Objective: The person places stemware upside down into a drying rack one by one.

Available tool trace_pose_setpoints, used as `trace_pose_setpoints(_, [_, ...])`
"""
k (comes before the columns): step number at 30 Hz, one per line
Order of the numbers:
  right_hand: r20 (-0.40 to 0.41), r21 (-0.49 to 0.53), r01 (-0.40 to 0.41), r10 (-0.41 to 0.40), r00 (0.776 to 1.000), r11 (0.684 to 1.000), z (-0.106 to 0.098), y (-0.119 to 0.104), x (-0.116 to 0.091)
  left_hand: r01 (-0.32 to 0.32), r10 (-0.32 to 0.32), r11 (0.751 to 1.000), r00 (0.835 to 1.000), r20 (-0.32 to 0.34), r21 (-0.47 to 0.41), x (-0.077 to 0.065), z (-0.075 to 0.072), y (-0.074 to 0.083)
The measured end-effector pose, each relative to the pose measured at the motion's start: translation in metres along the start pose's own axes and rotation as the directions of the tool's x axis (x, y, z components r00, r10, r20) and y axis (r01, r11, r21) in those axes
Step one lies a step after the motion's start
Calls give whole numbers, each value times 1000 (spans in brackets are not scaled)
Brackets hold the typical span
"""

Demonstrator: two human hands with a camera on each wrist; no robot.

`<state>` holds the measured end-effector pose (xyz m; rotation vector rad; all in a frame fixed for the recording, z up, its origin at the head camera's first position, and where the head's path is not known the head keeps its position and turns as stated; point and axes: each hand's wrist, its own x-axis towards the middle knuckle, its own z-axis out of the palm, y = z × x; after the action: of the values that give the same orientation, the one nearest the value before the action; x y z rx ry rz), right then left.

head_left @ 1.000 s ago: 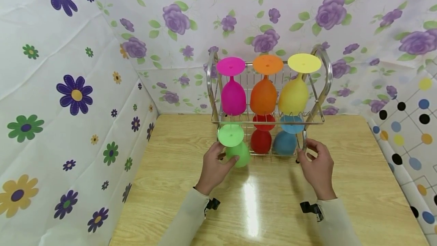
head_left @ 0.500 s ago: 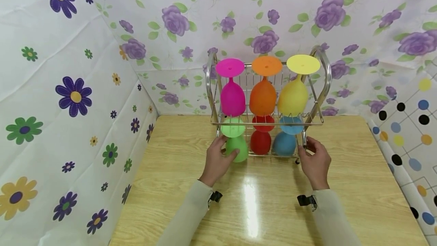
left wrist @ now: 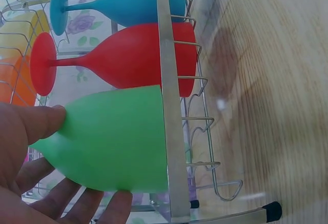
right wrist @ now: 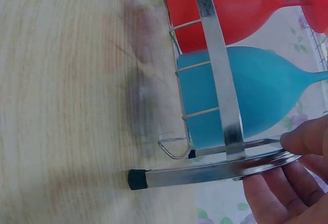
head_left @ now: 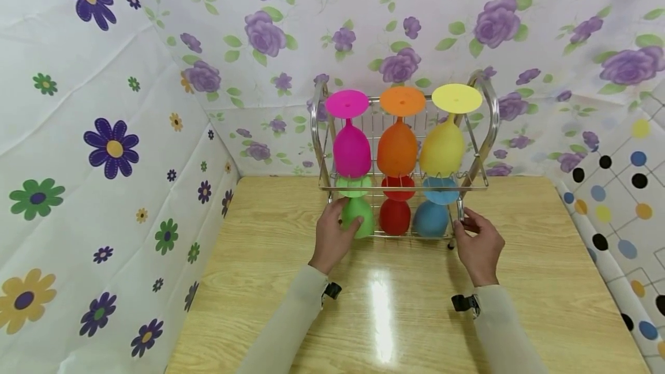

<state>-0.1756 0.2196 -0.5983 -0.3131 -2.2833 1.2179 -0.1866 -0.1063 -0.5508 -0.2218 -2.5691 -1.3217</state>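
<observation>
My left hand [head_left: 332, 238] holds a green wine glass [head_left: 361, 215] upside down by its bowl, thumb on the near side. In the left wrist view its rim is right at the front bar [left wrist: 174, 106] of the lower shelf. The glass stands at the left end of that shelf, beside an upturned red wine glass [head_left: 395, 217] and a blue wine glass [head_left: 431, 221]. At the right side, my right hand [head_left: 480, 247] grips the metal frame of the two-tier dish rack [head_left: 405, 189], as the right wrist view shows with the thumb on the tube [right wrist: 266, 162].
Upturned pink [head_left: 351, 152], orange [head_left: 397, 149] and yellow wine glasses [head_left: 443, 149] fill the rack's upper shelf. The rack stands on a wood-grain table [head_left: 270, 258], near a flowered back cloth [head_left: 291, 85]. Patterned cloths also hang on the left and right.
The left hand has moved the green glass back and more upright, from in front of the lower shelf to its left end. The right hand keeps its grip on the frame.
</observation>
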Motion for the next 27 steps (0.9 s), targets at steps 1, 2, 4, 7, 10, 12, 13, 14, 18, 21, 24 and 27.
trace_pose_setpoints(1, [6, -5, -2, 2, 1000, 1000, 0, 0, 1, -1, 1, 1000, 1000, -5, 14, 2, 1, -1])
trace_pose_setpoints(2, [12, -7, -2, 2, 1000, 1000, 0, -1, 1, -3, 3, 1000, 1000, -11, 23, 4, 1, -1])
trace_pose_setpoints(4, [27, -10, -8, 9, 1000, 1000, 0, -2, 2, -4, 5, 999, 1000, -20, 40, 7, 3, -2])
trace_pose_setpoints(7, [42, -10, -16, 16, 999, 1000, 0, -4, 4, 2, 0, 998, 1000, -25, 67, 12, 5, -3])
trace_pose_setpoints(10, [50, -5, -18, 18, 999, 1000, -1, -5, 5, 17, -15, 995, 1000, -14, 101, 15, 9, -4])
trace_pose_setpoints(12, [53, -6, -16, 17, 998, 1000, -1, -6, 5, 26, -26, 992, 1000, -1, 121, 14, 13, -6])
trace_pose_setpoints(13, [54, -10, -15, 16, 998, 1000, -1, -6, 5, 31, -32, 991, 999, 6, 132, 14, 14, -7])
trace_pose_setpoints(14, [54, -14, -14, 14, 998, 1000, -1, -6, 5, 34, -37, 989, 999, 13, 142, 13, 15, -7])
trace_pose_setpoints(18, [53, -23, -11, 12, 999, 1000, -1, -5, 5, 30, -33, 987, 999, 15, 157, 10, 18, -10])
trace_pose_setpoints(21, [52, -17, -9, 10, 999, 1000, -1, -4, 6, 19, -21, 986, 1000, 8, 167, 9, 21, -11])
trace_pose_setpoints(24, [54, -17, -1, 2, 999, 1000, -2, -3, 7, 15, -16, 984, 1000, 0, 180, 10, 23, -12])
trace_pose_setpoints(27, [73, -27, 13, -11, 997, 1000, -4, -1, 8, 6, -5, 982, 1000, -6, 188, 9, 24, -13])
